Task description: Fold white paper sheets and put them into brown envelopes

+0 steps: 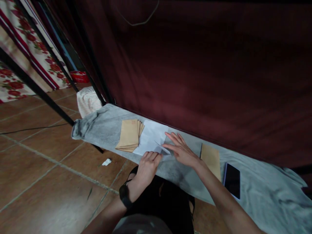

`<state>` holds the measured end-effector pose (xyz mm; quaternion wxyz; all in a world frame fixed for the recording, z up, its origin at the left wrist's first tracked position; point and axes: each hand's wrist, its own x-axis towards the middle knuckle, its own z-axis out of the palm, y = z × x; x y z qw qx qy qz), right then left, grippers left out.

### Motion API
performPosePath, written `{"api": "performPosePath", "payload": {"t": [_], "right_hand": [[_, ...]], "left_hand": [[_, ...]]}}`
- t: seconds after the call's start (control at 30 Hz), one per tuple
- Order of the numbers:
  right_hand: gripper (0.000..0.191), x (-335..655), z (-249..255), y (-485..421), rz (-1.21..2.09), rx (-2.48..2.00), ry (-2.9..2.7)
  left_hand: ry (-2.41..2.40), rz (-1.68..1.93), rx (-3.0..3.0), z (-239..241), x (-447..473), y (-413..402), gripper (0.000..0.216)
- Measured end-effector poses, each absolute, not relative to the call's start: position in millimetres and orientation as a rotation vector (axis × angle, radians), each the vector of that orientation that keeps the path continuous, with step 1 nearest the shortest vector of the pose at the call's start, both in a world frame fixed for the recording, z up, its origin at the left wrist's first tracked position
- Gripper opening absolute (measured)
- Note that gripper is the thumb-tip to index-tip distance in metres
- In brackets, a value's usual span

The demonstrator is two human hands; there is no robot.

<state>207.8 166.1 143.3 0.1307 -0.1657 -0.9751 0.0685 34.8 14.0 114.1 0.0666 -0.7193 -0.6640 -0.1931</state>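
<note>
White sheets of paper (151, 133) lie on the grey cloth in front of me, the near right part folded up. My left hand (149, 164), with a dark watch on the wrist, is closed at the near edge of the paper; its fingertips curl down at the fold. My right hand (181, 149) has its fingers stretched out, and the index finger touches the raised flap (165, 150). Just left of the white paper rests a fanned stack of brown envelopes (129, 135). To the right of my right hand is another brown envelope (211, 159).
A phone (232, 181) lies right of the single envelope on the cloth-covered bench (263, 185). A dark red curtain (207, 81) hangs along the far side. Black metal poles (36, 86) stand at the left. A white scrap (106, 162) lies on the tiled floor.
</note>
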Motion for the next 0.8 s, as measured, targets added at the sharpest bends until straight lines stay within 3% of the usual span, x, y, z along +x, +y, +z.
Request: {"api": "performPosePath", "payload": {"t": [0.3, 0.4, 0.6, 0.8], "right_hand": [[0.087, 199.3, 173.5, 159.5, 0.434, -0.2, -2.765], [0.072, 198.6, 178.6, 157.8, 0.429, -0.186, -2.81], [0.015, 209.9, 163.6, 173.2, 0.654, -0.36, -2.803], [0.015, 219.0, 171.7, 175.2, 0.738, -0.483, -2.759]], "left_hand": [[-1.823, -0.623, -2.436, 151.1, 25.1, 11.2, 0.033], [-1.788, -0.71, -2.581, 154.7, 17.3, 13.1, 0.029], [-2.059, -1.152, -2.43, 150.9, -10.3, 16.2, 0.021], [-2.293, -1.385, -2.257, 153.0, -32.1, 21.0, 0.014]]}}
